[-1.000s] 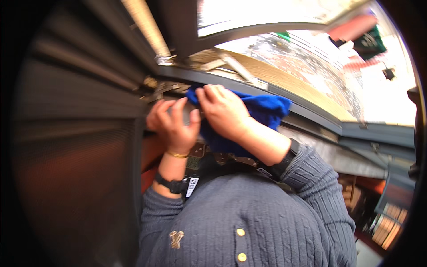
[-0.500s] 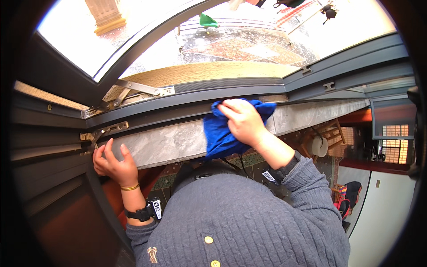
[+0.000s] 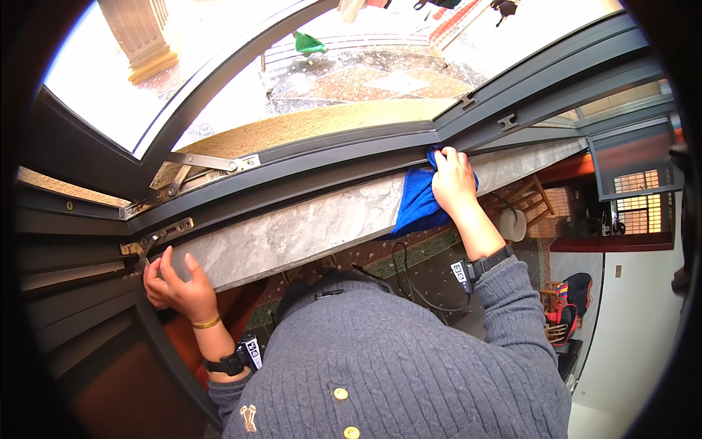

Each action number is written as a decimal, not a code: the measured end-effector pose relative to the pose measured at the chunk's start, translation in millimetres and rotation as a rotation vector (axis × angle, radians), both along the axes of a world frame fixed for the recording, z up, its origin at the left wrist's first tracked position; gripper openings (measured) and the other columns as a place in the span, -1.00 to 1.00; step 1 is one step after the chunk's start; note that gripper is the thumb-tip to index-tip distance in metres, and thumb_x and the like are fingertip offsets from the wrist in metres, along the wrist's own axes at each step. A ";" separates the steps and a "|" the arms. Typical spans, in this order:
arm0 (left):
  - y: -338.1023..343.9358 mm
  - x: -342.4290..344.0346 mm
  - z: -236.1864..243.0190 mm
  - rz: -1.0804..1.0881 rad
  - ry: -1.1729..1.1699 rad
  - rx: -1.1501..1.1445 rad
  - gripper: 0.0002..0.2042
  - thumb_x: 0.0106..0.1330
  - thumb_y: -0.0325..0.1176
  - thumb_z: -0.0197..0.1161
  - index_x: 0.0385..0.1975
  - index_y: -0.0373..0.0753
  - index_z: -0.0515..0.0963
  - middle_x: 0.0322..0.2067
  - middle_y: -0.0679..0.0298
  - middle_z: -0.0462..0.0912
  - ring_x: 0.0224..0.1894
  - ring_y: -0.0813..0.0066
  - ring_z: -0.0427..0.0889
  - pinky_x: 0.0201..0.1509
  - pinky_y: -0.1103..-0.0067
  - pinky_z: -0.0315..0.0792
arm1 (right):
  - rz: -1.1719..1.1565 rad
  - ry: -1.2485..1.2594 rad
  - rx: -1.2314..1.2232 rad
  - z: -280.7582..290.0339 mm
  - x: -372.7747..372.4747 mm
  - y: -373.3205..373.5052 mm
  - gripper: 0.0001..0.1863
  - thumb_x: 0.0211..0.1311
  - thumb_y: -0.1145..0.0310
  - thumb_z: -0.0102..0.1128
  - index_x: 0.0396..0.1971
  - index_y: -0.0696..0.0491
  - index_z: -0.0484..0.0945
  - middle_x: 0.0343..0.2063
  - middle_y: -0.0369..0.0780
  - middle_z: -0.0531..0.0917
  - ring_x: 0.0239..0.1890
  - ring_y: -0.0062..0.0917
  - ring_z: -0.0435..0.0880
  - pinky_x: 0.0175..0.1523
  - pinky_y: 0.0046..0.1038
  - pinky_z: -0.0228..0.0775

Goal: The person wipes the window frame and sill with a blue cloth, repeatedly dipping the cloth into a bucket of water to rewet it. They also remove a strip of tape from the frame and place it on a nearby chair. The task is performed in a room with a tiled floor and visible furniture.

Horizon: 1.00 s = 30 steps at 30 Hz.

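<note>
My right hand (image 3: 455, 179) grips a blue cloth (image 3: 417, 205) pressed along the inner edge of a dark grey window frame (image 3: 329, 167), where it meets a grey marbled sill (image 3: 292, 230). My left hand (image 3: 175, 285), fingers apart, is at the sill's left end, beside the lower part of the dark open panel (image 3: 95, 325). A metal hinge stay (image 3: 165, 230) sits just above that hand, and a second, linked stay (image 3: 208, 164) lies on the outer track of the frame.
Outside, beyond a yellow ledge (image 3: 307, 119), are a column (image 3: 142, 40), a green object (image 3: 307, 44) and hanging items. At right are a small window panel (image 3: 629, 154), a wooden chair (image 3: 530, 197) and a white cabinet (image 3: 629, 314) beside red and black items.
My right hand has carried the cloth rightward along the frame. My left hand has come down to the sill's left end, fingers still apart. The view has swung to show more sill.
</note>
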<state>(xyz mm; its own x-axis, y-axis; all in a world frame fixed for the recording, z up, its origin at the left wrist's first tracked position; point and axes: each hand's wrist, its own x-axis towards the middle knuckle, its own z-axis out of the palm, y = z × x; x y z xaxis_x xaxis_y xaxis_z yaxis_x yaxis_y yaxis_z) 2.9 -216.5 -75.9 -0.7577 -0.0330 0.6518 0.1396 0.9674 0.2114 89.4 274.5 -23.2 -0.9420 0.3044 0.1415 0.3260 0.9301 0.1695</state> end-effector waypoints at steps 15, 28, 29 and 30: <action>1.2 -0.1 0.2 -0.002 0.021 0.028 -0.72 0.17 -0.20 0.32 -0.11 -0.03 0.63 -0.10 0.35 0.47 0.10 0.20 0.40 0.18 0.22 0.18 | 0.025 0.073 -0.112 -1.0 1.6 -5.7 -0.63 0.16 0.52 0.01 0.00 0.24 0.45 0.09 0.06 0.50 -0.06 -0.01 0.59 0.10 -0.15 0.44; 1.0 -0.3 -0.8 -0.018 -0.022 0.029 -0.74 0.22 -0.18 0.28 -0.12 -0.03 0.63 -0.15 0.34 0.50 0.11 0.18 0.41 0.20 0.21 0.18 | 0.009 0.150 -0.336 -12.7 5.1 -2.8 -0.53 0.07 0.58 -0.06 0.06 0.28 0.45 0.12 0.14 0.49 0.09 0.03 0.51 0.24 -0.17 0.35; 0.9 -0.2 -0.5 -0.016 -0.026 0.026 -0.74 0.22 -0.18 0.27 -0.12 -0.03 0.63 -0.15 0.34 0.50 0.11 0.18 0.42 0.20 0.21 0.18 | 0.009 0.171 -0.294 -12.8 3.1 -2.6 -0.54 0.08 0.57 -0.06 0.05 0.28 0.44 0.11 0.15 0.49 0.08 0.04 0.52 0.23 -0.17 0.36; 0.9 0.1 -0.2 -0.006 -0.031 0.011 -0.75 0.22 -0.18 0.27 -0.12 -0.03 0.63 -0.15 0.34 0.51 0.11 0.18 0.42 0.19 0.21 0.18 | -0.064 0.145 -0.265 -12.7 0.8 -2.7 -0.54 0.08 0.57 -0.07 0.04 0.29 0.44 0.11 0.16 0.49 0.06 0.05 0.52 0.21 -0.16 0.37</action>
<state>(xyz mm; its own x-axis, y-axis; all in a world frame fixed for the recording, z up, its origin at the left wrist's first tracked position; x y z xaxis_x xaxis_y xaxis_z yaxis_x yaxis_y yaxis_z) 3.0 -215.6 -76.1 -0.7777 -0.0351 0.6277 0.1389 0.9642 0.2260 90.1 271.8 -35.9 -0.8956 0.4066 0.1807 0.3882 0.9125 -0.1291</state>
